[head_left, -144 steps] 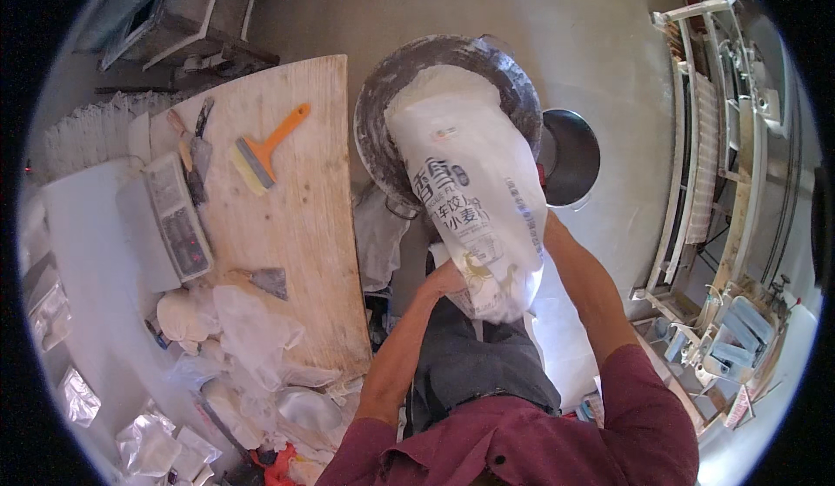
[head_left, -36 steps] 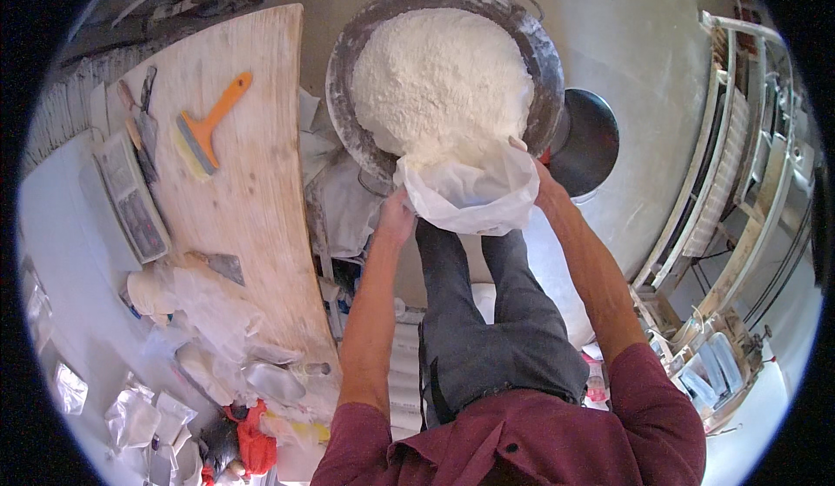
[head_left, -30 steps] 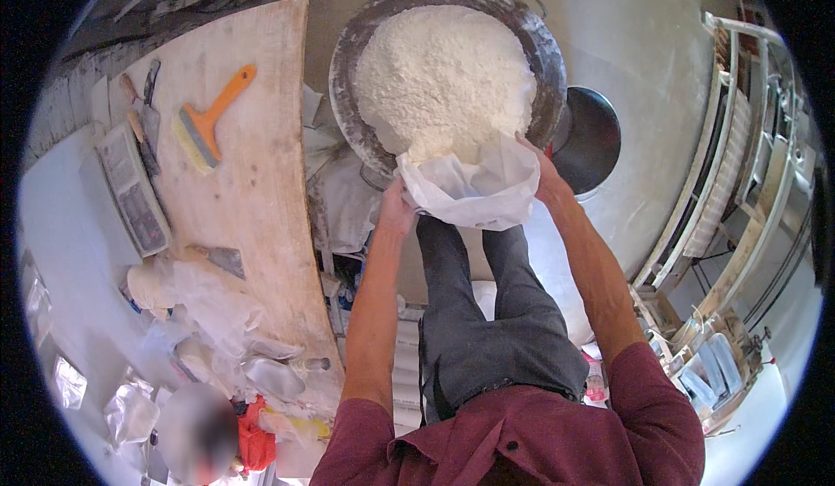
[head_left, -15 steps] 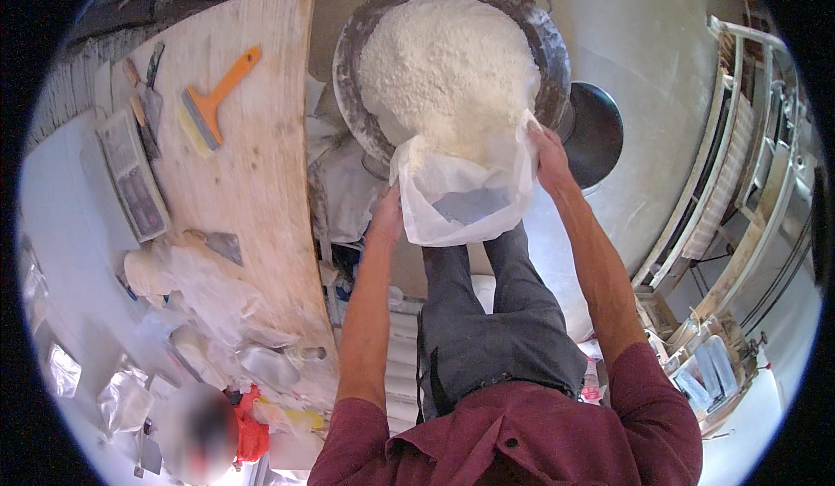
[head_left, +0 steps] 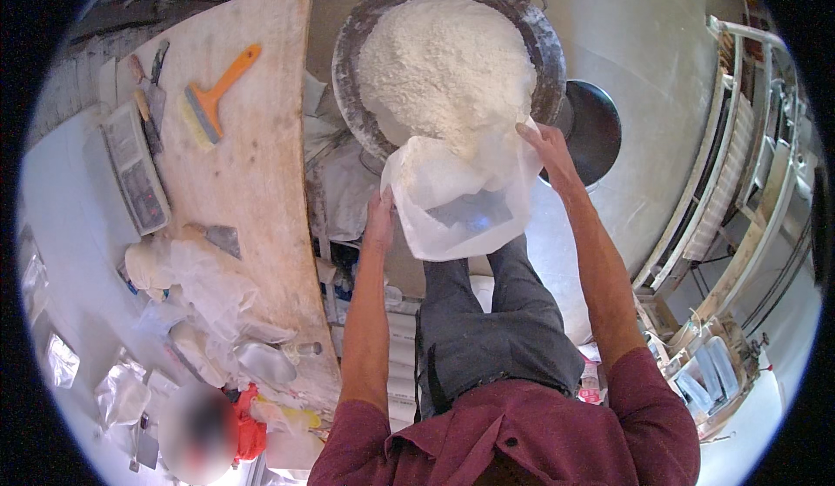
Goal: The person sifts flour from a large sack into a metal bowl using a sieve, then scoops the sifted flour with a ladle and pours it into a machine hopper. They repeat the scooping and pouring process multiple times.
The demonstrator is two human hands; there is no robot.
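A heap of white flour (head_left: 448, 60) fills most of a wide, dark metal basin (head_left: 346, 60) in front of me. Over its near rim I hold a translucent white plastic bag (head_left: 461, 234), its mouth tipped toward the heap. Some flour lies at the bag's mouth, joined to the heap. My left hand (head_left: 379, 215) grips the bag's left edge, its fingers partly hidden behind the plastic. My right hand (head_left: 548, 149) pinches the right edge of the mouth, beside the basin's rim.
To the left stands a wooden board table (head_left: 261, 164) with an orange-handled scraper (head_left: 222, 90), a divided tray (head_left: 136, 169) and crumpled plastic bags (head_left: 209, 282). A dark round pot (head_left: 593, 134) sits right of the basin. Metal racks (head_left: 731, 138) line the far right.
The bag has shifted slightly toward me and left, and its mouth has flattened. Less flour shows at the mouth. Both hands have moved a little with it.
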